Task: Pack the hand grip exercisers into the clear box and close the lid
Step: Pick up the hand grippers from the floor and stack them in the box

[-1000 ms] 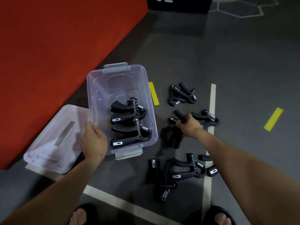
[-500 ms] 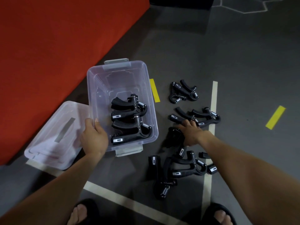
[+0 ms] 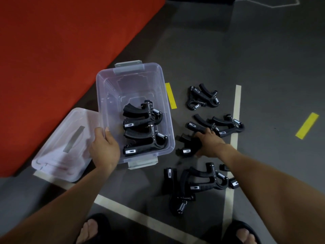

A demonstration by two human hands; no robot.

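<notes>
The clear box stands open on the dark floor with two black hand grip exercisers lying in its near half. My left hand grips the box's near left corner. My right hand is closed around a black exerciser on the floor just right of the box. More exercisers lie to the right: a pair at the back, a pair beyond my right hand, and several close to my feet. The clear lid lies flat to the left of the box.
A large red mat fills the upper left, with its edge beside the box and lid. White tape lines and yellow tape strips mark the floor. My feet in dark sandals show at the bottom edge.
My right hand left the pair of exercisers farther back, came nearer and left, and closed on an exerciser beside the box. My left hand stayed on the box corner.
</notes>
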